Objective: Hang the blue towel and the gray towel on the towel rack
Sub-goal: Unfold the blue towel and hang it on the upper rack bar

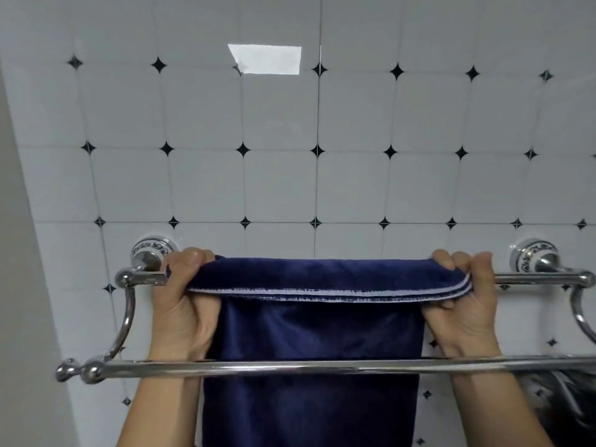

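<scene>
Two bare hands gripped the top fold of the blue towel (322, 333), fingers curled tightly round the cloth. The left hand (183, 304) pinched the fold's end at nine o'clock, and the right hand (464, 304) pinched the other end at three o'clock, thumbs tucked beneath. Between them the fold, edged with a pale stitched hem, stretched level along the rear bar (535, 279) of the chrome towel rack (127, 317), hiding that stretch of bar; whether the cloth rested on it could not be told. The rest of the towel hung straight down toward six o'clock. The rack's front bar (290, 366) crossed in front of both wrists and the hanging cloth. Patterned ceramic mounts (154, 250) fixed the rack to a white tiled wall (354, 124) dotted with black diamonds. At four o'clock sat a dark, blurred shape (567, 401), too unclear to identify.
</scene>
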Demonstrator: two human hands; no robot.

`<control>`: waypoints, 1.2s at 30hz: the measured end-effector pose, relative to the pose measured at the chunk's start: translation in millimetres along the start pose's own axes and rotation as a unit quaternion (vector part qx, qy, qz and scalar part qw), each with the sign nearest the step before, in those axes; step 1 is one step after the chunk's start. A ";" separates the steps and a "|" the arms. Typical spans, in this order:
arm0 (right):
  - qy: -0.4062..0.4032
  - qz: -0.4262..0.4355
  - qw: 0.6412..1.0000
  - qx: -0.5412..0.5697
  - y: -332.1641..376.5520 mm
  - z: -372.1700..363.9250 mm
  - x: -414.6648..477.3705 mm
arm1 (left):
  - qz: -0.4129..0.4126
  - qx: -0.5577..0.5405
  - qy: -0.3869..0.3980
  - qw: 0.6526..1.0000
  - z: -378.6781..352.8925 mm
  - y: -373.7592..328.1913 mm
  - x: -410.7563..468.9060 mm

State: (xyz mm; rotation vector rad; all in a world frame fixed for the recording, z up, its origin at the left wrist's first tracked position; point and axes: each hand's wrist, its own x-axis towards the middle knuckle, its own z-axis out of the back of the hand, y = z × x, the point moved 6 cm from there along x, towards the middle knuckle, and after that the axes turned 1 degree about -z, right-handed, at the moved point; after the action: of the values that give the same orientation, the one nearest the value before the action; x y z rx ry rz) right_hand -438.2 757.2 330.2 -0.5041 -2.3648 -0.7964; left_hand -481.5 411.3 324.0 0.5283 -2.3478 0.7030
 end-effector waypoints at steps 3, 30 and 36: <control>-0.064 0.074 0.992 -0.082 2.8 10.2 -7.5 | -0.022 0.032 -0.029 0.999 -1.7 -2.2 -4.2; -0.188 0.010 0.951 -0.245 -19.2 48.1 -84.1 | -0.004 0.258 -0.103 0.961 46.6 8.0 -70.8; -0.230 -0.094 0.929 -0.273 -44.2 97.9 -144.0 | 0.077 0.374 -0.081 0.921 100.3 12.4 -120.0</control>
State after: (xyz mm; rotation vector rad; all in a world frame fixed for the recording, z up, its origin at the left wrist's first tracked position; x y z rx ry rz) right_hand -391.9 763.8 156.7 -0.7646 -2.6240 -1.5948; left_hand -445.9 383.7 173.7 0.7437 -2.2203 1.7123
